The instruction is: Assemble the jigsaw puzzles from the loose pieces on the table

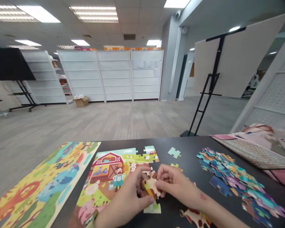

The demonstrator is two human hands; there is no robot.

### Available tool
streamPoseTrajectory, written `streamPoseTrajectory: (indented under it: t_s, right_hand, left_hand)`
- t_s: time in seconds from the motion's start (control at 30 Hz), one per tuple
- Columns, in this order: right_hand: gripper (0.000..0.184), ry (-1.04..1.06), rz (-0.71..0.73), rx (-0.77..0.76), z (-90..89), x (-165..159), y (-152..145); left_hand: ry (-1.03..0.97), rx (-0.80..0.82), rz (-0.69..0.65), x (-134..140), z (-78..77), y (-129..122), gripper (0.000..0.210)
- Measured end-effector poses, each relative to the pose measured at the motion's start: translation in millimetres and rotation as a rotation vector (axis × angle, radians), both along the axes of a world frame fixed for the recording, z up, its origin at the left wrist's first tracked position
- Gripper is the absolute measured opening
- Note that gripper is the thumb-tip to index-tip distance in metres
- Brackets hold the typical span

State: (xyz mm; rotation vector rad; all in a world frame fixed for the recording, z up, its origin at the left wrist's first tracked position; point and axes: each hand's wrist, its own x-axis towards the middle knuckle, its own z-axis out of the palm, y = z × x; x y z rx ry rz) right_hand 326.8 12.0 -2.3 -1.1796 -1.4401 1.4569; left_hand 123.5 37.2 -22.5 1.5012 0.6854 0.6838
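Observation:
A partly joined farm jigsaw puzzle [104, 180] with a red barn and a farmer lies flat on the black table. At its right side my left hand [127, 196] pinches a cream puzzle piece with brown patches [152, 186] between thumb and fingers. From the other side my right hand [172, 180] grips the same piece, its thumb and curled fingers at the piece's right edge. Whether the piece touches the joined part cannot be seen. Loose pieces lie nearby: a pale blue-green one [174, 152] above my right hand and a brown-spotted one [196, 218] beneath my right forearm.
To the right is a heap of dark blue and purple puzzle pieces [230, 174]. A finished animal puzzle [38, 186] lies at the left. A pink fabric bag [258, 148] rests at the right edge. Beyond the table stand a board on a black stand [209, 85] and white shelves [114, 76].

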Motion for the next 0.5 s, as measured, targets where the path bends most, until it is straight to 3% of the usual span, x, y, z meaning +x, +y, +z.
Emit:
streamPoseTrajectory:
  t_s: [0.1, 0.27, 0.4, 0.5]
  right_hand:
    - [0.046, 0.017, -0.02, -0.037, -1.4, 3, 2]
    - [0.045, -0.106, -0.084, 0.111, 1.1, 7, 4]
    - [0.031, -0.115, -0.1, 0.171, 4.5, 7, 4]
    - [0.008, -0.342, -0.031, 0.263, 11.7, 13, 1]
  left_hand:
    - [-0.046, -0.028, 0.008, 1, -2.2, 4, 0.045]
    - [-0.035, 0.011, 0.008, -1, 0.4, 8, 0.025]
    - [0.064, 0.081, -0.008, -6, 3.7, 9, 0.024]
    - [0.218, 0.19, 0.018, -13, 6.5, 9, 0.032]
